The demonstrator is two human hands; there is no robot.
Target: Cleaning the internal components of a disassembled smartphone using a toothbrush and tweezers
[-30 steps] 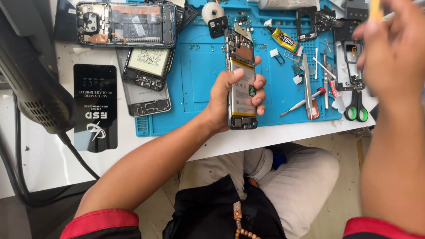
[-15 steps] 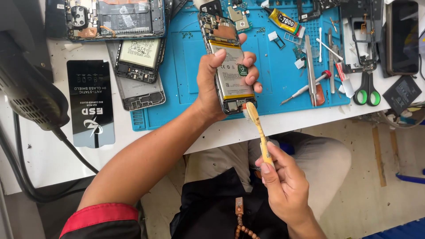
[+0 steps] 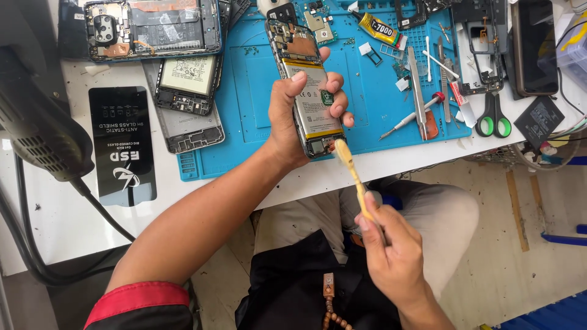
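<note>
An opened smartphone (image 3: 309, 91) is gripped upright in the left hand (image 3: 292, 125) over the blue mat (image 3: 257, 91); a yellow brush (image 3: 351, 177), pinched by the right hand (image 3: 391, 256), apparently touches its lower end

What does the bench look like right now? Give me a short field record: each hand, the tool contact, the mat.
left hand: left hand grips the opened phone, back cover off, above the blue mat
right hand: right hand holds a yellow brush
contact: brush head at the phone's lower end
on mat: tweezers, screwdriver, glue tube
beside mat: green-handled scissors, second opened phone
</note>
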